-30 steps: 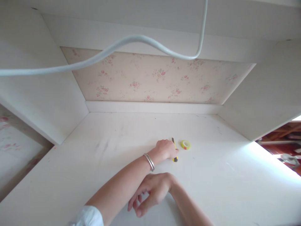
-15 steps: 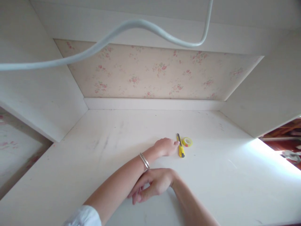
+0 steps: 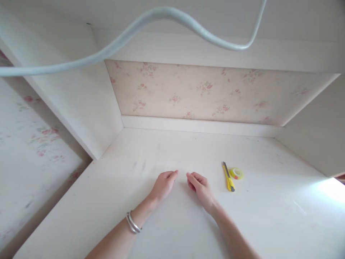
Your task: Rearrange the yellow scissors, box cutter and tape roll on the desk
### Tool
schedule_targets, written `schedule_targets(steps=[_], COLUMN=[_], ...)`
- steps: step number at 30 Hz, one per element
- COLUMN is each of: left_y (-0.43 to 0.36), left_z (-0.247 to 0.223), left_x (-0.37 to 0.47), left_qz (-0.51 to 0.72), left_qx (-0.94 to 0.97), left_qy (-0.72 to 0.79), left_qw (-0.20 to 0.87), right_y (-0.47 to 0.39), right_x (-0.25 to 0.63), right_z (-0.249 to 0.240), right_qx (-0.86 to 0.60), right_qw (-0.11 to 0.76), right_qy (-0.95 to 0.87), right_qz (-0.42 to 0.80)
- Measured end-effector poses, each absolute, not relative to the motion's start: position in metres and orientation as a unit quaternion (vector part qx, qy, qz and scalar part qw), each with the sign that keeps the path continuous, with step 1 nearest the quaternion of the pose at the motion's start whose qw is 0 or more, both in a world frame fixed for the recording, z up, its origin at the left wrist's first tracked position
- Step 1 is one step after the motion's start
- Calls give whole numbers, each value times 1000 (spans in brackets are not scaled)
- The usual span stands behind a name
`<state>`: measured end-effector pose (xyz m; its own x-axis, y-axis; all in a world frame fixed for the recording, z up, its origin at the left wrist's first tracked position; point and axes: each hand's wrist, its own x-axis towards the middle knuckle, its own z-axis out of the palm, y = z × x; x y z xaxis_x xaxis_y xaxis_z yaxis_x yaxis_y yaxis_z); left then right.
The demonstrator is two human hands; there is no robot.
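Note:
My left hand (image 3: 164,184) is closed low over the white desk top, thumb pressed to the curled fingers. Facing it across a small gap, my right hand (image 3: 198,186) is closed too, with thumb and forefinger together. If anything is pinched in either hand, I cannot make it out. Right of my right hand lies a yellow utility knife (image 3: 228,177), its dark end pointing away from me. Close beside the knife is a small roll of yellow tape (image 3: 237,173), lying flat. Two silver bangles (image 3: 133,223) circle my left wrist.
The white desk top (image 3: 167,144) is bounded by a low back board (image 3: 199,126) under floral wallpaper (image 3: 161,90). White side panels (image 3: 88,104) rise at left and right. A pale cable (image 3: 107,54) hangs across the upper view.
My hands have uncrossed. The left moved away from the knife and the right came out from under my left forearm; both now face each other. My view turned slightly left.

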<state>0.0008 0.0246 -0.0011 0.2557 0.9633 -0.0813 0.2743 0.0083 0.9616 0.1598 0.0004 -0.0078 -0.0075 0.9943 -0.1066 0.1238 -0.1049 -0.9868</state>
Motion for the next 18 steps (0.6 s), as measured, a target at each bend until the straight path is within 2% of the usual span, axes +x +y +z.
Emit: schedule_targets(steps=[3,9,18], left_y=[25,26,29], left_z=[-1,-2,4], left_x=[3,1,1], left_qz=[345,379,356], left_qx=[608,568,604], left_qy=[494,475,477], left_qw=[517,554,530], right_y=[4,14,13], right_x=[140,99,109], right_z=[-10,-19,-22], right_qx=[-585,-552,-537], right_qw=[441,513,476], right_qy=[-514,-488,-534], right_qz=[447,440,447])
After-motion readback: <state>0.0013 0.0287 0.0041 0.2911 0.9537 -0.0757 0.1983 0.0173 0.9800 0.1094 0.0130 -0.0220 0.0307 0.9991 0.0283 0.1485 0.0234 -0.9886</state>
